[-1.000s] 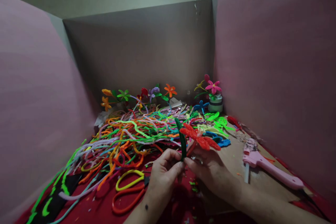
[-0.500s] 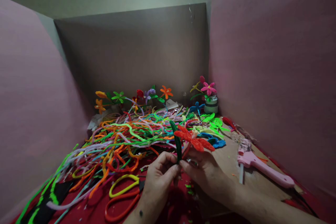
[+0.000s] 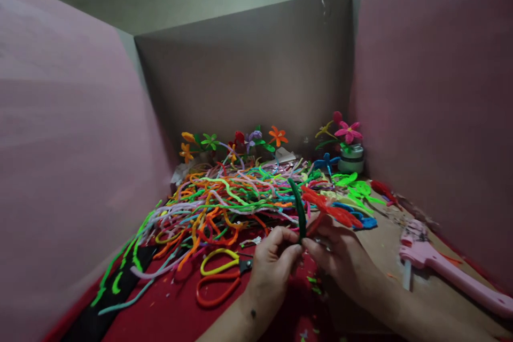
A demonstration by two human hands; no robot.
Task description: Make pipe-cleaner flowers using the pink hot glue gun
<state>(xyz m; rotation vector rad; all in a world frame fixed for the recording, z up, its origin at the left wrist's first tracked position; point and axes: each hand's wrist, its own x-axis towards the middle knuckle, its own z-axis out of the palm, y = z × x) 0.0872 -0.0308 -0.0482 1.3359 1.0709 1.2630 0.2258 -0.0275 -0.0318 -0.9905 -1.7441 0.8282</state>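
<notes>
Pinched at its lower end by my left hand [image 3: 270, 264] is a dark green pipe-cleaner leaf [image 3: 297, 206], standing nearly upright. My right hand [image 3: 347, 259] grips the stem of a red pipe-cleaner flower [image 3: 331, 207], whose petals tilt to the right. The fingertips of both hands meet where leaf and stem come together; whether the two are joined there is hidden. Scissors [image 3: 218, 291] with one yellow and one red handle lie on the red cloth, left of my left hand.
A heap of colourful pipe cleaners [image 3: 220, 197] spreads behind my hands. On the right, a pink glue gun [image 3: 449, 267] lies on a brown board [image 3: 385, 235]. Finished flowers [image 3: 277, 135] and a pale green jar [image 3: 351, 159] stand at the back between pink side walls [image 3: 433, 91].
The camera view has turned left, so everything sits farther right. The red flower has tipped, hiding its pale centre. Both hands keep their grip.
</notes>
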